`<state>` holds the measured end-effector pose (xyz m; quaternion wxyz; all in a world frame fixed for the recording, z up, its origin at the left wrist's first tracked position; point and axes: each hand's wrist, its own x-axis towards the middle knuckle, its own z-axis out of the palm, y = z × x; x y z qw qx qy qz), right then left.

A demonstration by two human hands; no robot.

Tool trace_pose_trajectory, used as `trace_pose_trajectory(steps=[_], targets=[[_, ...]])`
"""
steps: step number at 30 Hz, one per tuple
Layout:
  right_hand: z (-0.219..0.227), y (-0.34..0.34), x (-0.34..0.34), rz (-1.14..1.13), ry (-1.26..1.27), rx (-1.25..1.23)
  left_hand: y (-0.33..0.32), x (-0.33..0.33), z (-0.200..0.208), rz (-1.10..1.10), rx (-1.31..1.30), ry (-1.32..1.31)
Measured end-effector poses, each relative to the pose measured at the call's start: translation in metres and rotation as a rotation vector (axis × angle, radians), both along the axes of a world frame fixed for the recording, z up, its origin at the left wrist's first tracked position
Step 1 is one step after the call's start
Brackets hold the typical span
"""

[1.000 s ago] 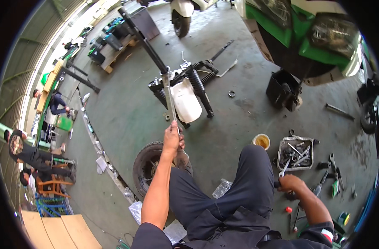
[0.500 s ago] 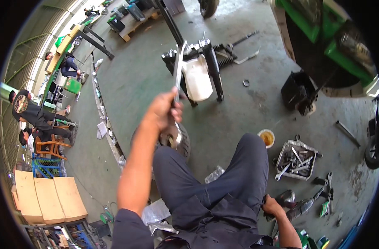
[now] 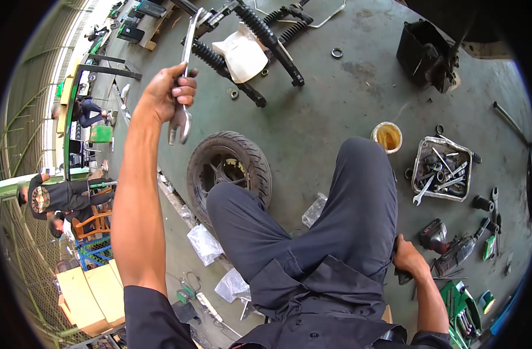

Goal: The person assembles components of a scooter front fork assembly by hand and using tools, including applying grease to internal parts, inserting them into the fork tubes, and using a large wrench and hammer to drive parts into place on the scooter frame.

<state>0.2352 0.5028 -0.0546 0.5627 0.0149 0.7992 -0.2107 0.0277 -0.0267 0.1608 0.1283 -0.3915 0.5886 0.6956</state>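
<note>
Silver metal, smooth and bright along a long flat shank, forms the wrench (image 3: 190, 45), raised at eleven o'clock in the left hand (image 3: 170, 93). That grip is narrow, wrapped round the wrench's lower part; an open-ended head pokes out beneath, its jaws facing six o'clock. The upper end slants toward twelve, overlapping a fork assembly (image 3: 256, 24) with black coil springs and a white guard (image 3: 243, 56); I cannot tell whether they touch. At four o'clock the right hand (image 3: 410, 260) curls beside the right thigh (image 3: 365, 198), near a dark item; I cannot tell whether its grip holds it. A metal tray (image 3: 421, 160) of tools sits at three o'clock.
</note>
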Motion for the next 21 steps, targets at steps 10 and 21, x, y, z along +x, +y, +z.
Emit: trace_pose_trajectory(steps=[10,21], targets=[[0.003,-0.001,-0.007,0.007,0.012,-0.015,0.008,0.001,-0.009,-0.001,-0.082,0.016],[-0.048,0.003,0.012,-0.025,0.104,0.025,0.062,0.071,-0.061,0.066,-0.358,0.148]])
